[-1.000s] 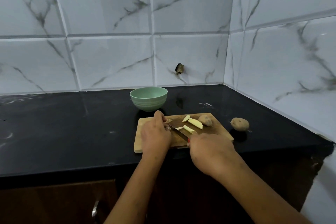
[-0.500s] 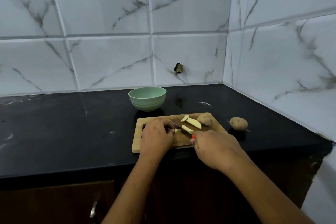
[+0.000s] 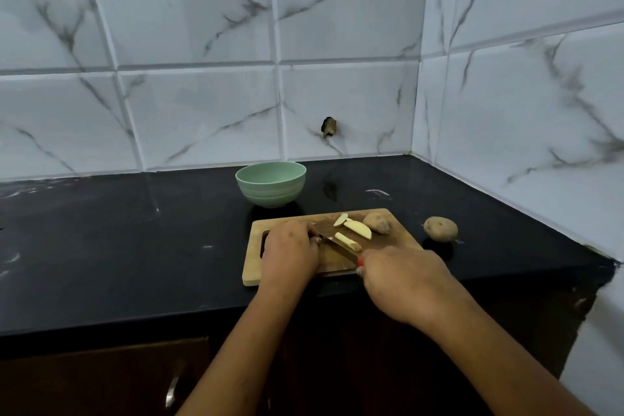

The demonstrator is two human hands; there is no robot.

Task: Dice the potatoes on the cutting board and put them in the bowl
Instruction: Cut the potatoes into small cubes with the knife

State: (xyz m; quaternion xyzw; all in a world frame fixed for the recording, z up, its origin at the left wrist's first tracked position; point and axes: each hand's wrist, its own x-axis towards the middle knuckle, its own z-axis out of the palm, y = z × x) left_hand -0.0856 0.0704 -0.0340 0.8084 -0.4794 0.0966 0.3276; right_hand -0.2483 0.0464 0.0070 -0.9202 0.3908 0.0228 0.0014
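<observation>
Potato pieces: three pale wedges (image 3: 357, 230) and an unpeeled half (image 3: 376, 223) lie at far right of cutting board (image 3: 400, 236). Whole potato (image 3: 440, 229) sits on black surface (image 3: 101, 246), just right of board. Green bowl (image 3: 270, 183) stands behind board. Right hand (image 3: 401, 280) grips knife (image 3: 337, 244), blade angled across board. Left hand (image 3: 290, 252) is curled at blade tip; whatever is under it is hidden.

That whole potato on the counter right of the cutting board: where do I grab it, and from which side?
Take the whole potato across its narrower middle, coming from above. It lies on its side on the counter, long axis roughly left to right, apart from the cutting board and the wall, so its near and far flanks look free for fingers.
</observation>
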